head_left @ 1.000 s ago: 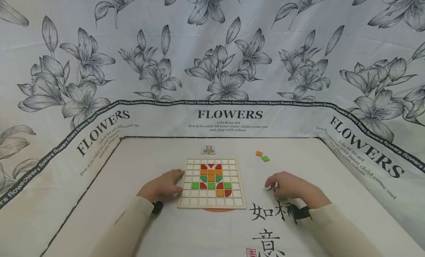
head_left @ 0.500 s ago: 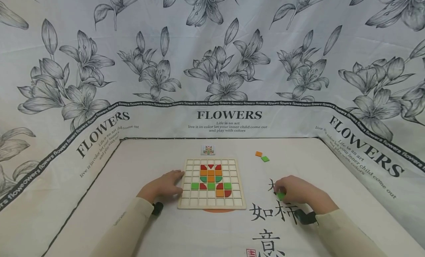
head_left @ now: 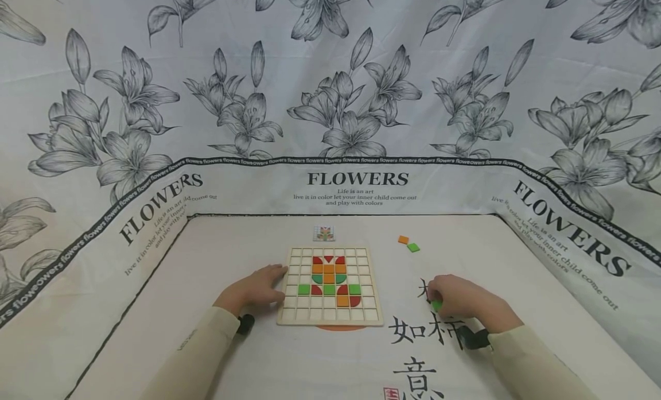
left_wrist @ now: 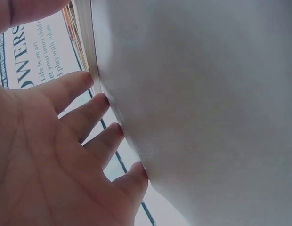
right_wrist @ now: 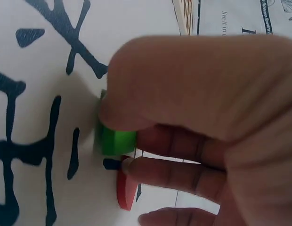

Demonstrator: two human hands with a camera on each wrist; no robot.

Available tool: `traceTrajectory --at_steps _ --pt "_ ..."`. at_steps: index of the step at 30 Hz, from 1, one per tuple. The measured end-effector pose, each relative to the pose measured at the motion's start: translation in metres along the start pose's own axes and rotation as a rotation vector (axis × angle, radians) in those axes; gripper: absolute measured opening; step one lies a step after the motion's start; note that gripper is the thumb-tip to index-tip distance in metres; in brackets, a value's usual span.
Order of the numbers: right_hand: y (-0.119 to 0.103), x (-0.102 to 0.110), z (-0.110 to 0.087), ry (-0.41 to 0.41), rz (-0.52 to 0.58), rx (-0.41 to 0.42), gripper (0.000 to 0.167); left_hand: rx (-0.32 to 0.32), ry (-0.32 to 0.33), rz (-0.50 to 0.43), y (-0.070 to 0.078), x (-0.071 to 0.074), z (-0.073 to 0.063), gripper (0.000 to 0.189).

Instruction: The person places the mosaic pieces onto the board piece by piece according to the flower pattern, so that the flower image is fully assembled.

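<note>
My left hand (head_left: 250,290) rests at the left edge of a wooden grid board (head_left: 306,314), fingers spread; the left wrist view shows its fingertips (left_wrist: 100,100) down along that edge. Red, orange and green tiles form a pattern in the board's cells. To the right of the board, my right hand (head_left: 457,296) pinches a small green tile (right_wrist: 118,142) close over the white cloth, fingers curled. A red piece (right_wrist: 126,190) shows beside the middle finger in the right wrist view. The far side of the green tile is hidden by the thumb.
Behind the board lies a small printed pattern card (head_left: 324,233). An orange tile (head_left: 403,239) and another green tile (head_left: 413,247) lie at the back right. Black characters (head_left: 413,330) are printed on the cloth, and a flowered curtain (head_left: 356,124) hangs around the table.
My right hand has drawn slightly back and to the right, its fingers now curled round the green tile. The left hand and the board have stayed in place.
</note>
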State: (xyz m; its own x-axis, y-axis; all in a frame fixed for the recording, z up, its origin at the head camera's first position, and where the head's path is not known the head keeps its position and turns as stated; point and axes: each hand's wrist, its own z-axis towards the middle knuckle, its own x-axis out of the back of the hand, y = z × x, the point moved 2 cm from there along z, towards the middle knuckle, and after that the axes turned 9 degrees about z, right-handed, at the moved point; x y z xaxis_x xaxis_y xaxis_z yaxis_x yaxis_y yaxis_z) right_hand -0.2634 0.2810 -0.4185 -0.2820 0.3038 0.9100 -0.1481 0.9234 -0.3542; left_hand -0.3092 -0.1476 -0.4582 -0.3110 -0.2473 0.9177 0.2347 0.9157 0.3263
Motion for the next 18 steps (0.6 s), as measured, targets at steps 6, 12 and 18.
traceTrajectory --at_steps 6,12,18 --pt "-0.011 -0.002 0.004 0.024 -0.016 0.064 0.024 -0.007 0.002 -0.004 0.003 0.003 -0.003 0.081" --pt "-0.041 -0.002 0.013 0.051 0.004 0.149 0.025 0.0 0.008 0.006 0.005 0.005 -0.004 0.08" --pt "-0.077 -0.009 0.024 0.045 0.073 0.247 0.03 0.0 0.004 0.012 0.003 0.002 -0.003 0.08"
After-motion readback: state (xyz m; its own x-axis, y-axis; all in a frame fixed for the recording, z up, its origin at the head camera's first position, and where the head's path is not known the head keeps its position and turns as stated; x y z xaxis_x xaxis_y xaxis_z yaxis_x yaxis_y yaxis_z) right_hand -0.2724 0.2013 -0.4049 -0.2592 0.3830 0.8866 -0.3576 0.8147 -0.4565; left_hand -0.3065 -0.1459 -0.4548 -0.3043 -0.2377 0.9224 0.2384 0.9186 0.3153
